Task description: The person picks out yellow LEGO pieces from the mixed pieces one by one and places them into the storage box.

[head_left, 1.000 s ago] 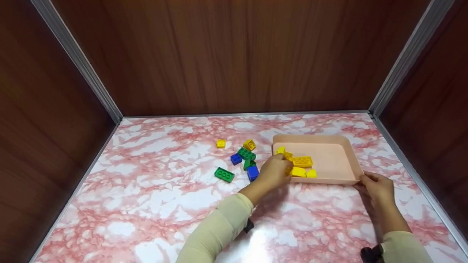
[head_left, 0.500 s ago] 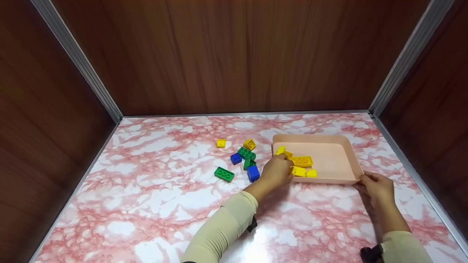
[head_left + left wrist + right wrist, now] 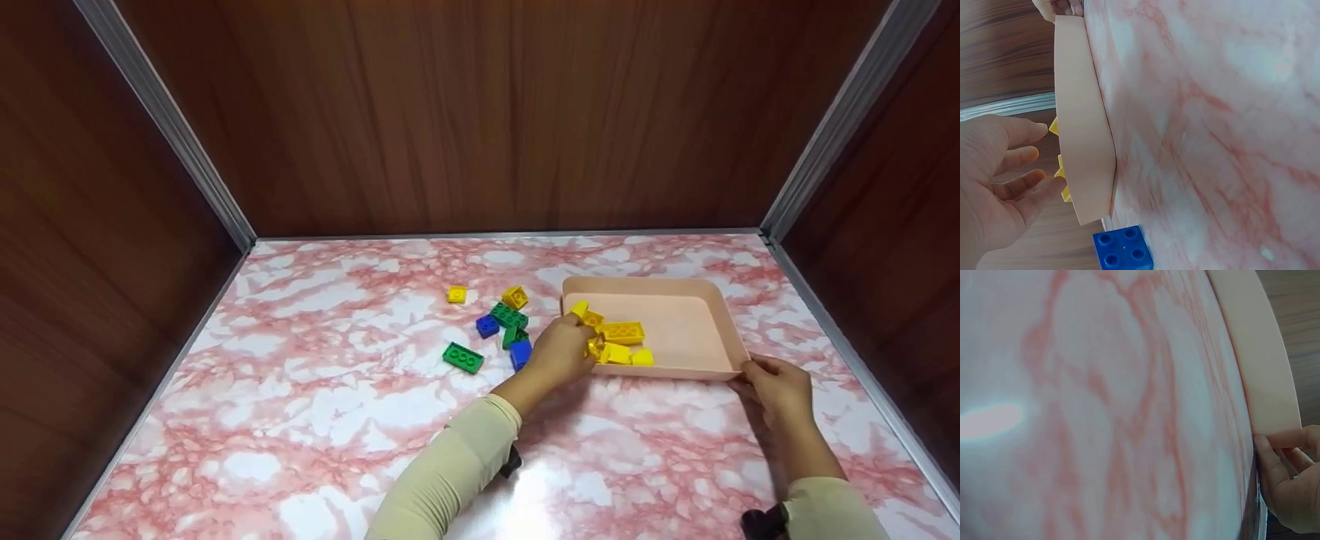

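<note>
My left hand (image 3: 559, 352) is over the left end of a shallow peach tray (image 3: 686, 330). Its fingers are loosely bent, with no brick visible between them in the left wrist view, where the hand (image 3: 1002, 174) is beside the tray wall (image 3: 1081, 124). Yellow toy building bricks (image 3: 622, 332) lie in the tray's left half, one right by the fingertips. My right hand (image 3: 780, 386) pinches the tray's near right corner; in the right wrist view, fingers and thumb (image 3: 1292, 484) hold that corner. The left hand partly hides the near left corner.
Left of the tray lie green bricks (image 3: 463, 358), blue bricks (image 3: 487, 325) and two yellow bricks (image 3: 457, 294) on a pink-and-white marbled table (image 3: 315, 405). One blue brick (image 3: 1123, 248) is close to the tray's near left corner. Brown wood-look panels (image 3: 480, 112) enclose the back and sides.
My left hand shifts slightly forward, then back left, staying over the tray's left end; a yellow brick by its fingertips shows again. The right hand keeps its hold on the corner.
</note>
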`<state>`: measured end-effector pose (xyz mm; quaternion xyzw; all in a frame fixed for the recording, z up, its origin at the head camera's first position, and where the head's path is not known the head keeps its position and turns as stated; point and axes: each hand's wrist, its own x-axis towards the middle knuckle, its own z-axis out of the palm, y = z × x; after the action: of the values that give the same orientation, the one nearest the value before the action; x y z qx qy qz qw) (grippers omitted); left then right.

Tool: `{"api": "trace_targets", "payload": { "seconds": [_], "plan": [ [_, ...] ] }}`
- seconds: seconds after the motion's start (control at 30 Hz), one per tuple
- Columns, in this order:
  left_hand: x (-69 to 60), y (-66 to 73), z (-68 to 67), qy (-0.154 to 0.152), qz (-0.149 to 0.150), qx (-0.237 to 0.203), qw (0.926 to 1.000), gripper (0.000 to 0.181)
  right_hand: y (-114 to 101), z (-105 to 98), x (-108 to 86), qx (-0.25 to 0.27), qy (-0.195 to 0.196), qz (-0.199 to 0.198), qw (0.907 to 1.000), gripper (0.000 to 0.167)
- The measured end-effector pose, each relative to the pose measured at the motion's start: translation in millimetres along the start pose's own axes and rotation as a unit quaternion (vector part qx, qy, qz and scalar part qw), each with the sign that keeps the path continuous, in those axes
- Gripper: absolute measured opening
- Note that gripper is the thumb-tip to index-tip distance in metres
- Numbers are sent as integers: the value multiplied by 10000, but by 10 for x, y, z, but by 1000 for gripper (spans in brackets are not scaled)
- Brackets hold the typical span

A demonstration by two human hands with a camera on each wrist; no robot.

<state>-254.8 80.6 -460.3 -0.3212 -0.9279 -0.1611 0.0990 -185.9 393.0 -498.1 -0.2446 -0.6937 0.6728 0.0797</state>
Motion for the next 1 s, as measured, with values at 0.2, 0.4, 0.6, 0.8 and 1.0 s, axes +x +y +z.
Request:
{"api": "trace_targets", "payload": {
  "seconds": [0.2, 0.4, 0.6, 0.8, 1.0],
  "plan": [
    [-52, -58, -15, 53, -74, 0, 10000, 25, -8, -18, -2, 308, -108, -37, 9995, 54],
    [-131, -113, -58, 138, -81, -133, 9998, 26, 4, -21, 5, 63, 11, -56, 10000, 52],
    [-202, -208, -131, 201, -255, -201, 9993, 28, 12, -13, 11, 134, 3, -110, 9998, 52],
    [-261, -373, -228, 390, -457, -375, 9975, 31, 4, -8, 5, 35, -19, -95, 9999, 54],
    [-328, -553, -299, 645, -652, -575, 9941, 31, 1, -1, -11, 98, -36, -122, 9999, 53]
  ]
}}
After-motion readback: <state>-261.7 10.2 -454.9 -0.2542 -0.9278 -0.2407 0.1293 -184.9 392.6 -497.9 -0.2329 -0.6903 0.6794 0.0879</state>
